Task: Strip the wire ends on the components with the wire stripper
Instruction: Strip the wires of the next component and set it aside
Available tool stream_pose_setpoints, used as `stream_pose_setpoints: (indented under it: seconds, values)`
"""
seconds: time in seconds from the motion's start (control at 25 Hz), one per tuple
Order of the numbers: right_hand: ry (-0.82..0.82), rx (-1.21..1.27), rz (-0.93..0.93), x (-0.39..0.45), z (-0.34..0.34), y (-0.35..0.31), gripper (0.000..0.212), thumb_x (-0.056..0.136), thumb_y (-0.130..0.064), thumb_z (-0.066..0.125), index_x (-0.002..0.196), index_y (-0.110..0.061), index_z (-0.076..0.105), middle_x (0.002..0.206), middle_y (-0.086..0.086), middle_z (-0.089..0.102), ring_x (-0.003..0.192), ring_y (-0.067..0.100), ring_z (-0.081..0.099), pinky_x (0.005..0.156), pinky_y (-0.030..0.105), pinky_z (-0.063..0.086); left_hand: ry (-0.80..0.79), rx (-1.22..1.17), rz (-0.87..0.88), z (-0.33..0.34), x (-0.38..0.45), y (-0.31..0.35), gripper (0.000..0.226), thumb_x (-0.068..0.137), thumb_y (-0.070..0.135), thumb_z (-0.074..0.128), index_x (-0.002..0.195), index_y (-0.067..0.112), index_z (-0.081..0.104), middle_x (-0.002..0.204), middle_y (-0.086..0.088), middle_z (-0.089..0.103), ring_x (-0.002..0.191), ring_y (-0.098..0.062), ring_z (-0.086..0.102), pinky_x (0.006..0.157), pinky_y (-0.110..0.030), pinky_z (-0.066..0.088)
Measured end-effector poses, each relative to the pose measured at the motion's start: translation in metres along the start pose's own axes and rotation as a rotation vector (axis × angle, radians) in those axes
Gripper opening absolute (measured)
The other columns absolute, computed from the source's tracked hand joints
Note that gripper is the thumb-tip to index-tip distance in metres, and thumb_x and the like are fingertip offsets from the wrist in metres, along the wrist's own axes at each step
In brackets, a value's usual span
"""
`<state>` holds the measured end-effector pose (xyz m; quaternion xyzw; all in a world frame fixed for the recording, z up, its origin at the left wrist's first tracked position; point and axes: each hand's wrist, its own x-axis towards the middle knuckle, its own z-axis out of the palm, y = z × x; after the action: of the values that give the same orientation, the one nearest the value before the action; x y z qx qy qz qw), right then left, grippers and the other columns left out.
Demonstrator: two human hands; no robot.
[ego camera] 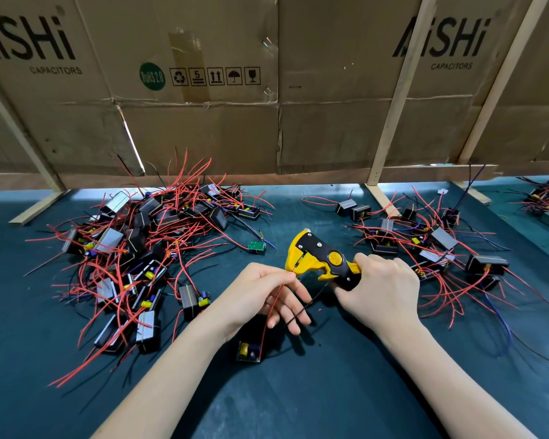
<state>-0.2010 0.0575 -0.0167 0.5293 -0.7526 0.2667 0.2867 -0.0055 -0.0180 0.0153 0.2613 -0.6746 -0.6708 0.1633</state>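
My right hand [382,289] grips the handles of a yellow and black wire stripper [320,259], whose jaws point left. My left hand [268,294] pinches a red wire [271,312] at its tip, and that tip sits in the stripper's jaws. The red wire runs down to a small green circuit board [248,351] lying on the mat below my left hand. A thin black wire [308,304] crosses my left fingers.
A big heap of black components with red wires [133,248] covers the mat [314,391] to the left. A smaller pile [431,245] lies to the right. A cardboard wall [267,122] on wooden struts closes the back.
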Motion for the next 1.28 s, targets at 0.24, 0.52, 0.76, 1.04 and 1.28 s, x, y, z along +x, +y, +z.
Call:
stream_pose_setpoints:
  seconds: [0.24, 0.52, 0.76, 1.04, 1.28]
  values:
    - [-0.057, 0.002, 0.046, -0.002, 0.000, 0.002, 0.053, 0.059, -0.048, 0.078, 0.051, -0.016, 0.037, 0.045, 0.006, 0.050, 0.043, 0.031, 0.054, 0.051, 0.024, 0.026, -0.079, 0.033, 0.014, -0.004, -0.003, 0.003, 0.040, 0.097, 0.032, 0.046, 0.088, 0.004, 0.073, 0.073, -0.019, 0.072, 0.052, -0.022, 0.065, 0.041, -0.018, 0.039]
    - [-0.168, -0.088, 0.026, 0.000, 0.005, 0.010, 0.051, 0.051, -0.045, 0.086, 0.076, -0.008, 0.062, 0.071, 0.008, 0.062, 0.069, 0.032, 0.061, 0.070, 0.040, 0.043, -0.269, 0.368, 0.144, -0.015, -0.014, 0.011, 0.023, 0.096, 0.033, 0.060, 0.087, 0.019, 0.076, 0.084, 0.002, 0.069, 0.077, -0.010, 0.059, 0.073, -0.021, 0.044]
    - [-0.170, -0.105, 0.009, 0.001, 0.011, 0.009, 0.059, 0.060, -0.068, 0.074, 0.078, -0.013, 0.063, 0.074, 0.005, 0.062, 0.071, 0.030, 0.059, 0.070, 0.039, 0.039, -0.003, 0.112, 0.319, -0.001, 0.004, 0.072, 0.025, 0.097, 0.027, 0.056, 0.082, 0.012, 0.069, 0.052, 0.009, 0.047, 0.042, -0.011, 0.043, 0.045, -0.015, 0.035]
    - [-0.195, -0.070, -0.005, 0.001, 0.008, 0.010, 0.058, 0.061, -0.071, 0.071, 0.077, -0.016, 0.062, 0.076, 0.003, 0.063, 0.076, 0.030, 0.060, 0.072, 0.039, 0.036, -0.019, 0.279, 0.229, 0.047, 0.057, 0.102, 0.056, 0.091, 0.018, 0.068, 0.141, 0.015, 0.044, 0.116, -0.002, 0.069, 0.111, -0.017, 0.065, 0.097, -0.036, 0.053]
    - [-0.124, 0.385, 0.310, 0.008, -0.001, 0.011, 0.045, 0.066, -0.066, 0.070, 0.073, -0.024, 0.057, 0.066, -0.009, 0.059, 0.069, 0.017, 0.058, 0.068, 0.034, 0.043, 0.421, 0.916, 0.373, -0.054, 0.003, 0.060, 0.011, 0.090, 0.016, 0.068, 0.099, 0.017, 0.074, 0.097, 0.006, 0.072, 0.092, -0.007, 0.063, 0.085, -0.015, 0.044]
